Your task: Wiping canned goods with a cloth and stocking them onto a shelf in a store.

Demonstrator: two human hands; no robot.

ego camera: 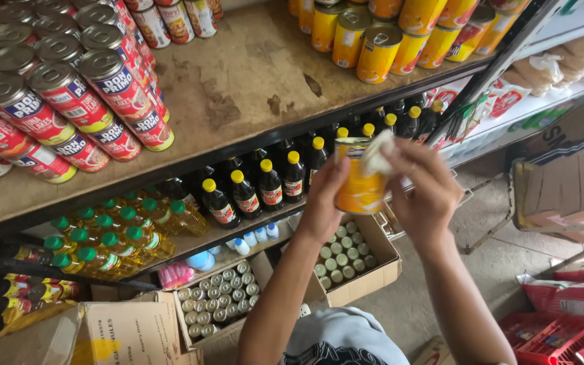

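My left hand (320,203) grips a yellow-orange can (358,186) by its side, holding it upright in front of the shelf edge. My right hand (422,189) presses a small white cloth (377,153) against the can's top rim. Both arms reach up from the bottom of the view. On the wooden shelf (238,81) above, a bare patch lies between stacked red-labelled cans (82,94) at the left and matching yellow cans (380,40) at the back right.
Dark sauce bottles with yellow caps (265,182) and green-capped oil bottles (123,236) fill the lower shelf. Open cartons of several small cans (346,260) (221,301) sit on the floor below. Cardboard boxes (569,189) and a red crate (562,338) stand at right.
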